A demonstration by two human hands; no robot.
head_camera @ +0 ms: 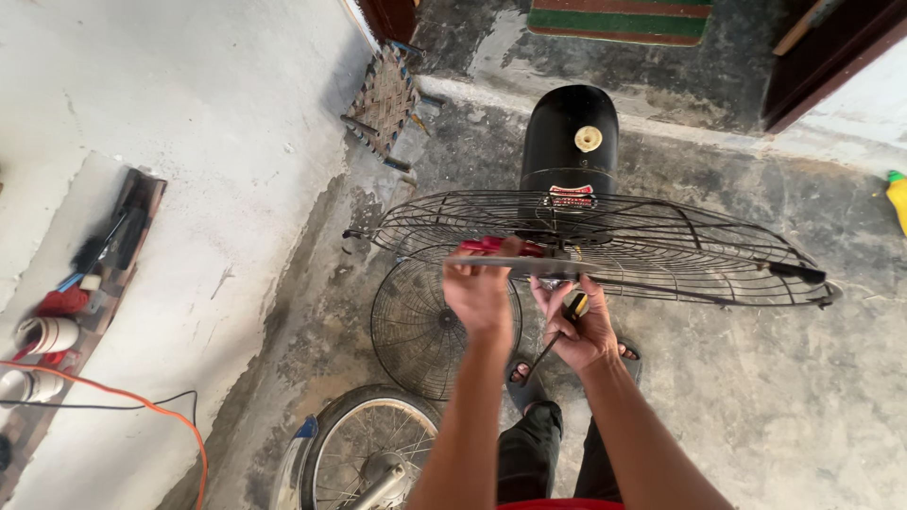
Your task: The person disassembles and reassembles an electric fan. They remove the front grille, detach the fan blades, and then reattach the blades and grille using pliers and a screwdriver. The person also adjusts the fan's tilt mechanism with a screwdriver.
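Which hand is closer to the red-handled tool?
Left. The left hand grips the red-handled tool at the fan guard; the right hand sits lower, beside it, holding a screwdriver.

My left hand (479, 295) covers most of the red tool (491, 246), kind unclear. Right hand (583, 331) hides the screwdriver (567, 321) grip; its tip is too thin to trace. Wheel (364, 453) cut off at the bottom edge, yellow bottle (898, 198) at the right edge.
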